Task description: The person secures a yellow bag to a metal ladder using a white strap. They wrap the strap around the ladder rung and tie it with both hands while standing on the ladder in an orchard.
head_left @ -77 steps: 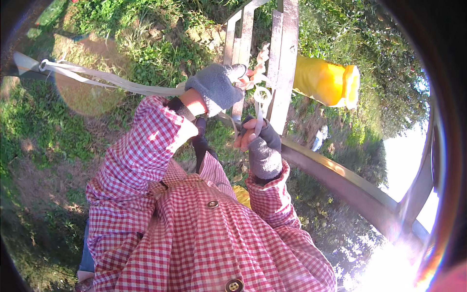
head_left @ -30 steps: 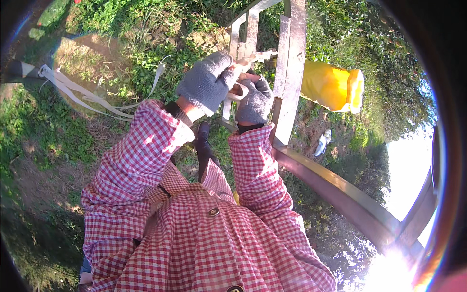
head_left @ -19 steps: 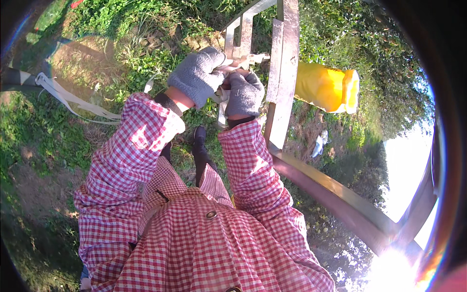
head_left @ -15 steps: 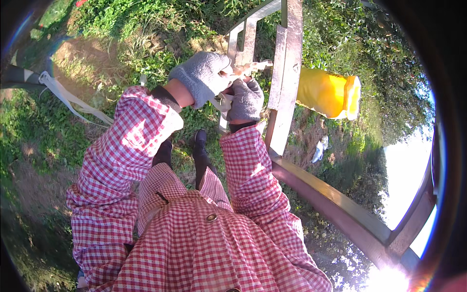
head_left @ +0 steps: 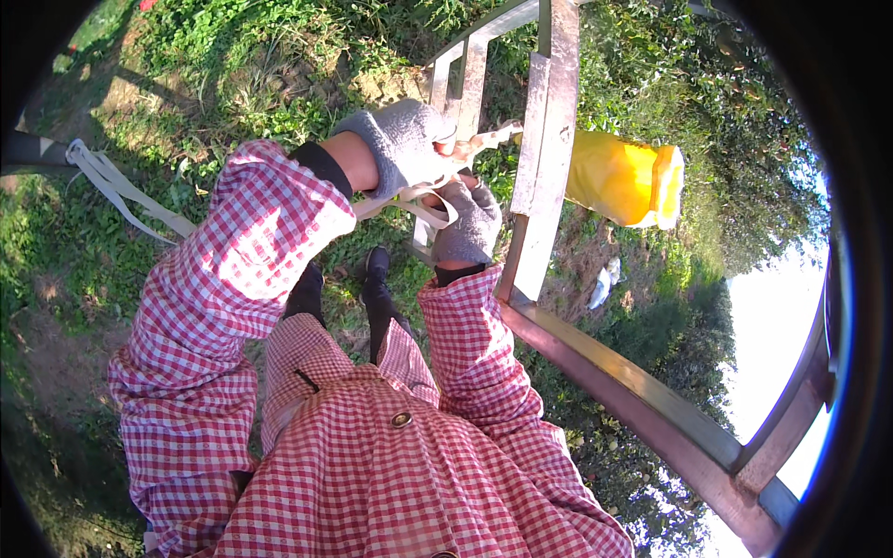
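Your handling of the white strap (head_left: 450, 218) looks partway: its loop hangs slack by your right hand (head_left: 469, 221), so drawing it snug seems left to do. Your left hand (head_left: 398, 149) pinches a pale twisted strip (head_left: 488, 139) beside the metal frame (head_left: 556, 139); your right fingers curl inward just below, though you cannot tell what they grip. Count two gloved hands, one strip, one yellow bag (head_left: 625, 179), and one strap length (head_left: 119, 186) hanging at left, its link to the loop hidden.

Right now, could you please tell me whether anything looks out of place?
A small bluish-white object lies on the ground right of the pale post; it resembles stray litter, though I can't identify it.
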`<state>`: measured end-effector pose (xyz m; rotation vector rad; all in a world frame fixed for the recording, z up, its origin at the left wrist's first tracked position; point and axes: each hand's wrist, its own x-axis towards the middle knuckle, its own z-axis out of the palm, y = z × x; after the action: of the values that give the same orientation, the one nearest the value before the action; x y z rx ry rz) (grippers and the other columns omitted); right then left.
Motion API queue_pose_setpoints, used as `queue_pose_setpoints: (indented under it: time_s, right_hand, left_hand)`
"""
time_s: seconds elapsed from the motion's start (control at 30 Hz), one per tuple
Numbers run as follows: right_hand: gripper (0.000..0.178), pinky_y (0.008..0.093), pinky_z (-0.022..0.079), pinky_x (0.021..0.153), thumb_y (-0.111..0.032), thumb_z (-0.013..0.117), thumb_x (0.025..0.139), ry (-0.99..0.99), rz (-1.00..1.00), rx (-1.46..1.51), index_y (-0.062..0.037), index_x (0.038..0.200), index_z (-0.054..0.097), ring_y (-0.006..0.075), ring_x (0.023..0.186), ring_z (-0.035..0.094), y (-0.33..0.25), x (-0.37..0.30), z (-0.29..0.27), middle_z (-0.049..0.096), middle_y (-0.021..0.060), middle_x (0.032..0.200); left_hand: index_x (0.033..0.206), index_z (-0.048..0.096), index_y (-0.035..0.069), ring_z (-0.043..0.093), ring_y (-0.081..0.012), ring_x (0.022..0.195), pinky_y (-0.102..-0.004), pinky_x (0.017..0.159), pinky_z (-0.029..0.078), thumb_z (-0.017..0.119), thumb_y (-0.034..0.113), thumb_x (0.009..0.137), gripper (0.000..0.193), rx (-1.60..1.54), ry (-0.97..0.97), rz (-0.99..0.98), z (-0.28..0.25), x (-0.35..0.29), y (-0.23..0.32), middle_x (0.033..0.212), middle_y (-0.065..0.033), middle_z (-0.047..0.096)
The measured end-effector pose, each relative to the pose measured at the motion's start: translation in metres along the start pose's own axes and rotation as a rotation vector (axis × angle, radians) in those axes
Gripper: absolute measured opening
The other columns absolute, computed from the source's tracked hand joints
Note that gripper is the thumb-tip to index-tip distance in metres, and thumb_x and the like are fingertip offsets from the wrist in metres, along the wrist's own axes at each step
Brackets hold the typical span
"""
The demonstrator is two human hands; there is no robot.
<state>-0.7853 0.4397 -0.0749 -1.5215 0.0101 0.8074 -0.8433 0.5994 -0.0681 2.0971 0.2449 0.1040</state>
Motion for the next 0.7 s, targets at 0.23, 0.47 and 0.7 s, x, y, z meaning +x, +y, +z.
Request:
queue_pose_setpoints:
  time_s: [0.23, 0.47, 0.7]
  right_hand:
    - [0.013, 0.0258, 0.048, 0.06, -0.002, 0.052, 0.084, -0.11, -0.168, -0.059, 0.0039, 0.092, 0.06, 0.0131, 0.065, 0.058, -0.015, 0.016, 0.022, 0.062, 0.0092, 0.078]
    - [0.014, 0.0268, 0.049, 0.063, -0.004, 0.05, 0.085, -0.061, -0.16, -0.038, 0.0011, 0.097, 0.057, 0.0153, 0.069, 0.06, 0.0, 0.018, 0.018, 0.063, 0.0085, 0.081]
    - [0.008, 0.0265, 0.048, 0.062, -0.004, 0.052, 0.084, 0.012, -0.177, -0.029, 0.0012, 0.084, 0.058, 0.0139, 0.065, 0.059, 0.0, 0.024, 0.019, 0.063, 0.0089, 0.076]
  left_hand:
    - [0.074, 0.058, 0.002, 0.059, -0.0269, 0.06, -0.0344, 0.054, 0.044, 0.06, 0.019, 0.074, 0.017, 0.091, 0.144, -0.027, -0.013, -0.004, 0.009, 0.066, -0.0157, 0.057]
    - [0.122, 0.049, 0.015, 0.06, -0.0284, 0.078, -0.0367, 0.069, 0.048, 0.05, 0.037, 0.083, 0.044, 0.369, 0.068, -0.108, 0.012, -0.006, 0.006, 0.084, -0.0122, 0.059]
    - [0.096, 0.055, 0.009, 0.058, -0.0305, 0.075, -0.0394, 0.063, 0.046, 0.058, 0.023, 0.078, 0.023, 0.096, 0.467, -0.006, 0.02, -0.021, -0.01, 0.078, -0.0143, 0.056]
